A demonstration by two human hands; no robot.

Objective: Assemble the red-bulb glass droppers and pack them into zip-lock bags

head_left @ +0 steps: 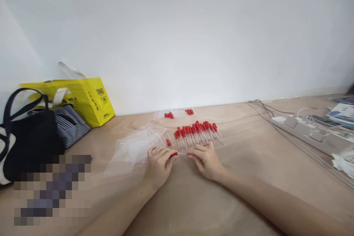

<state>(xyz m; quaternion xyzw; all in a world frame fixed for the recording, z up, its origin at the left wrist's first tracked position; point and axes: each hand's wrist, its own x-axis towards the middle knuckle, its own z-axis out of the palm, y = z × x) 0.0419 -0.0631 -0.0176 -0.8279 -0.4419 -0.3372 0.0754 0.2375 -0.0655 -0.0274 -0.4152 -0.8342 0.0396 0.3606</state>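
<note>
Between my two hands lies a glass dropper (181,153), held roughly level just above the table. My left hand (159,164) is closed around its red rubber bulb at the left end. The fingers of my right hand (207,161) pinch the clear tube at the other end, so the tip is hidden. Right behind my hands, several finished-looking droppers (197,134) lie side by side in a row, red bulbs pointing away from me. One loose red bulb (168,142) rests left of that row, behind my left hand.
Clear plastic bags (132,149) lie overlapping on the left. Near the wall, small red bulbs (169,115) sit on another clear bag (158,115). A yellow bag (94,99) and a black bag (30,143) stand left. On the right are a power strip (312,134) and cables (276,129).
</note>
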